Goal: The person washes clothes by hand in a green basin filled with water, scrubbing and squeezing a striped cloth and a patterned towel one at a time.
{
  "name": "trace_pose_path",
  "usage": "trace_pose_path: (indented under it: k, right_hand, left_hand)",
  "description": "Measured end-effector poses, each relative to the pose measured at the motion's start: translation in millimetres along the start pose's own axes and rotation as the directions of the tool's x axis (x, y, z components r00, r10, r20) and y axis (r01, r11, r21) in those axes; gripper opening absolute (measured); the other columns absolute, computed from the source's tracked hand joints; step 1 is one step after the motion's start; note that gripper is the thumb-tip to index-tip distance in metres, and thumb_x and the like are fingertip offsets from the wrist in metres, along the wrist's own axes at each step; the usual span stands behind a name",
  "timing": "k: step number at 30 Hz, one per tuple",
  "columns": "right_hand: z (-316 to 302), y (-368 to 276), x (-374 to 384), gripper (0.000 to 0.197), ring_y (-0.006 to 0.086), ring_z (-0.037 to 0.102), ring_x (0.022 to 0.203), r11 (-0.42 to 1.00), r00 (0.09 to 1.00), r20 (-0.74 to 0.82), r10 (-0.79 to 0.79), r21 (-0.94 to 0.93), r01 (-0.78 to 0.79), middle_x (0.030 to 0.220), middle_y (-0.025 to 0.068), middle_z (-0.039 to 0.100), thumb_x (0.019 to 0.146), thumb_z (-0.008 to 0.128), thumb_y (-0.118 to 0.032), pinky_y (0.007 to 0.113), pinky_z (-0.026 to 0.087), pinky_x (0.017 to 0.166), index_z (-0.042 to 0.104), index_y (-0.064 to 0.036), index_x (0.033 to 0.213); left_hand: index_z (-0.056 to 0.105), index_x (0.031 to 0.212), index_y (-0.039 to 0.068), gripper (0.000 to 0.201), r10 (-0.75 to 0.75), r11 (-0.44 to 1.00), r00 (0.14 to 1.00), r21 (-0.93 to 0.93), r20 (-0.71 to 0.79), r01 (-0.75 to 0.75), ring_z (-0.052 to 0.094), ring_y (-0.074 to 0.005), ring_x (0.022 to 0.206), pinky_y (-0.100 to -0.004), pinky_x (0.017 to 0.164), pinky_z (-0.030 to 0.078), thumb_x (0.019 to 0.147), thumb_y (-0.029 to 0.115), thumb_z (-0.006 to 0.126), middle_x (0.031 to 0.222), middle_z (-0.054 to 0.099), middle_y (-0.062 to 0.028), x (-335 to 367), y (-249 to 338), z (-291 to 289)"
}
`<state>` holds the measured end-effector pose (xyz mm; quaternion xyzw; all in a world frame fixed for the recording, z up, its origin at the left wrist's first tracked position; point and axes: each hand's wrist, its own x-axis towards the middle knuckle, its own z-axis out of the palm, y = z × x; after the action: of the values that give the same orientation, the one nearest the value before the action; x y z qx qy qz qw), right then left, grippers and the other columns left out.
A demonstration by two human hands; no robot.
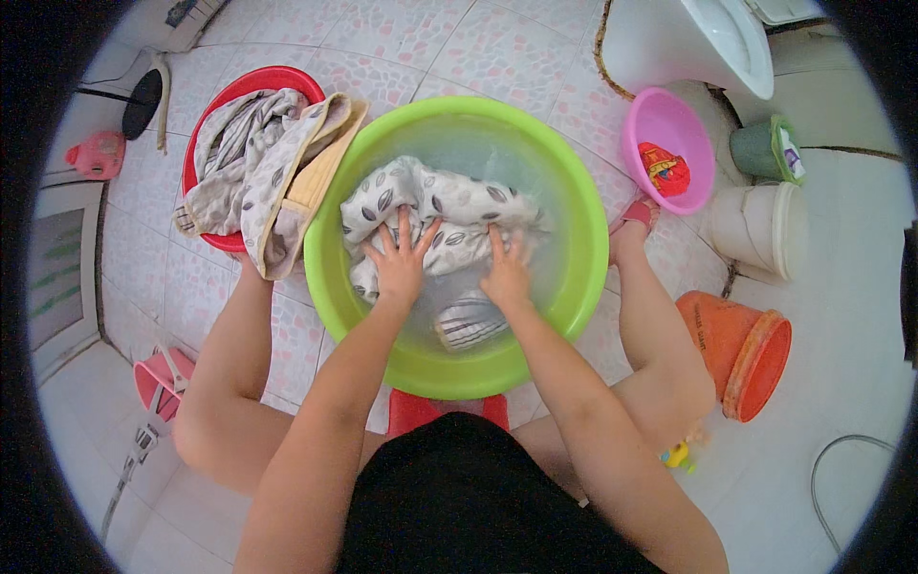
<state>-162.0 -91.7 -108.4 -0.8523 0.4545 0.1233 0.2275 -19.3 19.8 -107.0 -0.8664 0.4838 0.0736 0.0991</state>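
Note:
A large lime-green basin (564, 316) of cloudy water stands between my legs. In it lies a bunched white cloth (459, 201) with a dark leaf print, partly above the water. My left hand (400, 263) presses on the cloth's left part, fingers spread. Farther right, my right hand (507, 273) has its fingers stretched toward the cloth's lower edge, some tips blurred by the water. A striped fold of cloth (469, 322) shows in the water below my hands; whether it joins the printed cloth I cannot tell.
At the left, a red basin (296, 81) holds leaf-printed cloth (273, 163) with yellow trim, draped over its rim. To the right are a pink basin (703, 158) with a red packet (663, 170), a white bucket (751, 228), an orange bucket (727, 349) on its side and a toilet (669, 43).

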Motion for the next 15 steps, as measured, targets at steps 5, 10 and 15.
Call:
trace_pose_path:
  k: [5,10,15]
  right_hand:
    - [21.0,8.0,12.3,0.074,0.0449,0.02,0.125,0.987,0.996,0.091,-0.006,-0.162,0.021,0.136,0.0186,0.024,0.063,0.067,-0.018,0.049,0.031,0.097,0.037,-0.0136,0.13]
    - [49.4,23.1,29.1,0.063,0.0377,0.029,0.124,0.979,0.985,0.171,0.029,-0.205,0.006,0.131,0.0187,0.035,0.068,0.062,-0.02,0.044,0.029,0.1,0.042,-0.0091,0.126]
    - [58.1,36.4,53.9,0.052,0.0344,0.039,0.118,0.995,0.938,0.339,0.077,-0.086,-0.051,0.127,0.0167,0.043,0.076,0.055,-0.019,0.043,0.029,0.1,0.043,-0.0102,0.126]
  left_hand:
    - [0.027,0.133,0.036,0.067,0.04,0.996,0.965,-0.092,0.26,-0.016,0.032,-0.038,0.117,-0.0562,0.083,0.038,0.077,0.01,0.05,0.142,0.013,-0.0113,16.4,-5.6,19.5]
    - [0.032,0.132,0.024,0.059,0.124,0.98,0.885,0.082,0.45,-0.179,0.04,-0.0381,0.113,-0.0515,0.083,0.041,0.078,0.007,0.049,0.136,0.025,-0.0183,28.7,-4.6,39.6]
    - [0.039,0.124,0.019,0.048,0.164,0.985,0.854,-0.029,0.493,-0.172,0.045,-0.036,0.106,-0.0487,0.082,0.042,0.078,0.01,0.049,0.126,0.034,-0.0186,31.7,-2.6,56.4]
